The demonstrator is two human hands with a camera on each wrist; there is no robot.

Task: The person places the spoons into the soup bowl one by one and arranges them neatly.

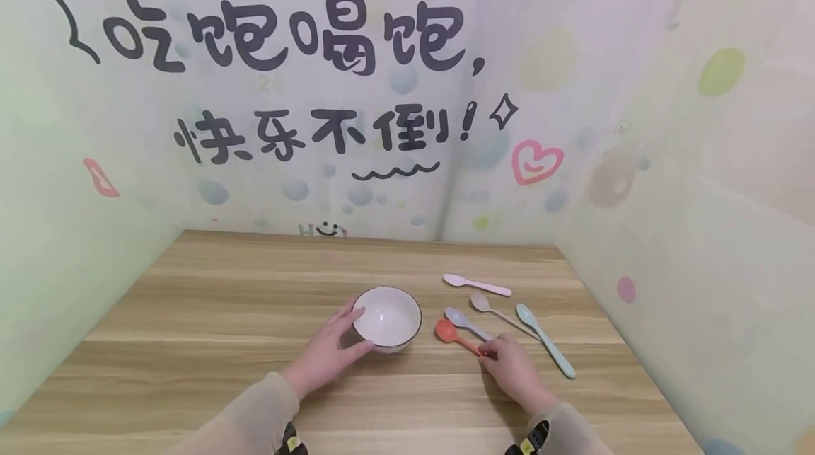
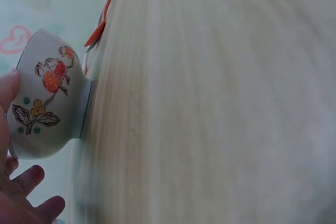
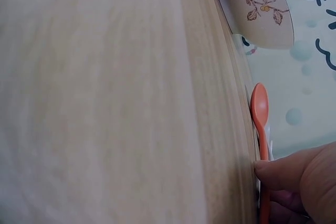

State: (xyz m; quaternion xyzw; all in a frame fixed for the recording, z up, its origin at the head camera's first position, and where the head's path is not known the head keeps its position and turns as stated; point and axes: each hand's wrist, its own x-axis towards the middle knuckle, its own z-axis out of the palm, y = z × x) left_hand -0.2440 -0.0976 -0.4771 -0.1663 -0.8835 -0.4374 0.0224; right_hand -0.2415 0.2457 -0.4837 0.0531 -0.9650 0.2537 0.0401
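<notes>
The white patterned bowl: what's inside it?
The white patterned bowl looks empty: only its bare lining and a glint of light show. The left hand covers part of its rim.

The right grip pinches the orange spoon by its handle. Beyond the spoon's head, apart, stands a leaf-patterned bowl; behind the spoon, a lettered wall.

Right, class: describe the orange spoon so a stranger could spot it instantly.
On the wood-grain table, find the white bowl. To its right, the right hand pinches the orange spoon: the only vivid one, its neighbouring spoons all being pale.
</notes>
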